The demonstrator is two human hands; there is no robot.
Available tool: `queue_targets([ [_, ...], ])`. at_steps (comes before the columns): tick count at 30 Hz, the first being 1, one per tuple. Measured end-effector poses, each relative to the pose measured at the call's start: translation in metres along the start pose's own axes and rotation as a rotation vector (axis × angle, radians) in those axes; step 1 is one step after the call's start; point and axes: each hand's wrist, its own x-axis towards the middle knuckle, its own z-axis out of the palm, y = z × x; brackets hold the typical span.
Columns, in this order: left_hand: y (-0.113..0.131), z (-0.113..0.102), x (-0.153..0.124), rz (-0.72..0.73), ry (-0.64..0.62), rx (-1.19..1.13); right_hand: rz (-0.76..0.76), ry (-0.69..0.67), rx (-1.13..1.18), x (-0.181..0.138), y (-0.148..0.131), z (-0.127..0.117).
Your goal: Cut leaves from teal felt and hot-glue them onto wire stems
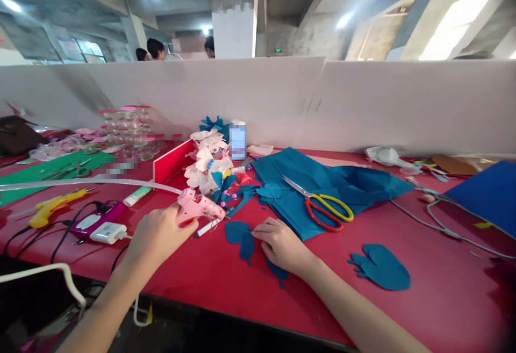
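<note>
My left hand [158,233] is closed around a pink hot glue gun [199,209], its nozzle pointing right just above the red table. A long clear glue stick [80,183] sticks out of its back to the left. My right hand [282,244] rests on the table with the fingers pinched on the edge of a blue felt petal [241,237]. Another blue felt piece [279,272] peeks out under that hand. A stack of cut blue petals [381,266] lies to the right.
Blue felt sheet [342,184] with scissors [322,207] on it lies behind my hands. White paper flowers [207,162], a phone [237,142], a yellow glue gun [54,206], a purple device [97,223], cables [435,221] and a white partition [363,103] surround the red table [443,299].
</note>
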Motion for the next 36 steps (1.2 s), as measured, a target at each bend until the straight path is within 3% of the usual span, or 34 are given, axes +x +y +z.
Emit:
queue_targets([
  [8, -0.019, 0.007, -0.003, -0.039, 0.049, 0.056, 0.007, 0.030, 0.011, 0.000, -0.002, 0.001],
  [13, -0.024, 0.008, -0.004, -0.075, 0.018, 0.051, 0.002, 0.042, 0.006, 0.000, -0.001, 0.002],
  [20, 0.009, 0.014, -0.011, 0.009, -0.104, 0.014, -0.012, 0.038, 0.018, 0.001, 0.001, 0.003],
  [26, 0.037, 0.019, -0.010, 0.069, -0.098, -0.025, -0.015, 0.043, 0.032, 0.000, 0.000, 0.000],
  [36, 0.052, 0.029, -0.005, 0.147, -0.092, -0.030, -0.005, 0.007, 0.040, 0.001, 0.000, 0.001],
])
